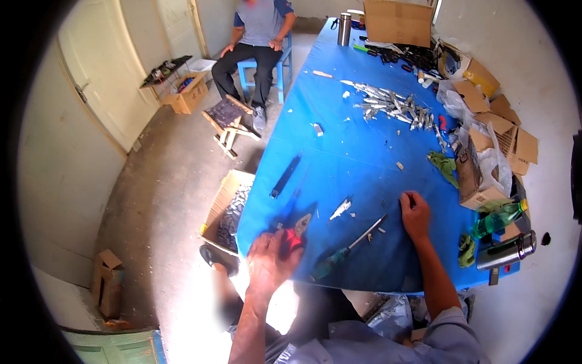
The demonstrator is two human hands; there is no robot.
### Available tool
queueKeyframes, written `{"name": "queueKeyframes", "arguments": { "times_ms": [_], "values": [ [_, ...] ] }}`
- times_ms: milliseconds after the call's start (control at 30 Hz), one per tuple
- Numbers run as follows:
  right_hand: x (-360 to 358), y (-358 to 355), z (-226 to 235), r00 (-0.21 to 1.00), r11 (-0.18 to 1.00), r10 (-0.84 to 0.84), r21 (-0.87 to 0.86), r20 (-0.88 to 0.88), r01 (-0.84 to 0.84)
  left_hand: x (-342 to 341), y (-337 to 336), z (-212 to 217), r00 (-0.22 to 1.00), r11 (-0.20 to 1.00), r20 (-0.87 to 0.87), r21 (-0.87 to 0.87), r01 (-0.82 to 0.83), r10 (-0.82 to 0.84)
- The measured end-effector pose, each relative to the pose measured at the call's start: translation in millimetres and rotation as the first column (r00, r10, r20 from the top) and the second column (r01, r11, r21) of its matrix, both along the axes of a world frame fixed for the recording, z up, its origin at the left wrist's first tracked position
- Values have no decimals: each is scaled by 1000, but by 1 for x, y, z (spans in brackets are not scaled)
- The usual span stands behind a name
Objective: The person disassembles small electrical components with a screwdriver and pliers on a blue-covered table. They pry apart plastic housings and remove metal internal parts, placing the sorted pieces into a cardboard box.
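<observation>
My left hand [267, 262] is closed around the red handles of a pair of pliers [299, 227] at the table's near left edge; the grey jaws point away from me. My right hand [415, 213] rests on the blue cloth with fingers curled, and whatever they may hold is hidden. Between my hands lies a screwdriver [357, 240] with a clear green handle, its tip toward my right hand. Just beyond it is a small silvery piece [341, 209] with crumbs around it. A dark narrow strip [285, 176] lies farther off, near the left edge.
A heap of silvery metal pieces [397, 106] covers the table's far part, with black-handled tools [412, 57] behind. Cartons [479, 173], a green bottle [498, 221] and a steel flask [506, 252] line the right side. A box of metal parts [212, 212] stands left. Another person [260, 42] sits beyond.
</observation>
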State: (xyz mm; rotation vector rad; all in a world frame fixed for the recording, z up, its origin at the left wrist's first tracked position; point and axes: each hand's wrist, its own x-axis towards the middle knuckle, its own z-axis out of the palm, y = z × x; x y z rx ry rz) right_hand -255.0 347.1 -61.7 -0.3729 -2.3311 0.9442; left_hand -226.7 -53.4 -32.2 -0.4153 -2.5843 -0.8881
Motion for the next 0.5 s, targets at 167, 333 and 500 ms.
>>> {"name": "queueKeyframes", "arguments": {
  "times_ms": [167,333,500],
  "values": [
    [-7,7,-12,1000,1000,0,2,-22,0,-3,-6,-7,998,995,-52,88,43,-38],
    [-9,15,-16,1000,999,-12,40,-3,12,-7,-7,-11,995,988,-80,136,67,-56],
    [-13,16,-19,1000,1000,4,19,-27,-3,-8,-12,-12,990,981,-121,174,88,-68]
  ]
}}
